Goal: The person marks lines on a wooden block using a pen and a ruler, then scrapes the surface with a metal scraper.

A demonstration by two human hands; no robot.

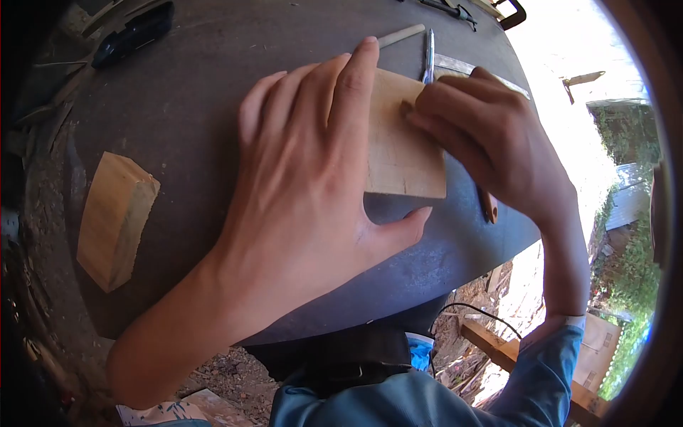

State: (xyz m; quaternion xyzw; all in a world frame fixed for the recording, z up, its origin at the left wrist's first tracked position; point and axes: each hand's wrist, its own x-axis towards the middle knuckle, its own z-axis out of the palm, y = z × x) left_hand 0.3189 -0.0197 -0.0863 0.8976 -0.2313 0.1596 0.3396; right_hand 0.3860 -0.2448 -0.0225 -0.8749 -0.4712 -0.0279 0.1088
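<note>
A light wooden block (405, 153) lies on the dark table (192, 107). Over its left part rests my left hand (306, 164), palm down, fingers stretched out and thumb held apart near the block's front edge. My right hand (484, 135) is at the block's upper right, its fingers curled in a pinch around a small dark-tipped thing that I cannot make out. Beneath the right hand shows the end of an orange-brown handle (489, 206). A pen (430, 57) and a metal ruler (455, 65) lie just beyond the block.
A second wooden block (116, 220) lies at the table's left. A dark tool (134, 34) is at the back left, a short wooden stick (402, 35) at the back. Clamps (512, 14) stand at the far right edge. Below the table are wood beams (491, 345) and a black cable.
</note>
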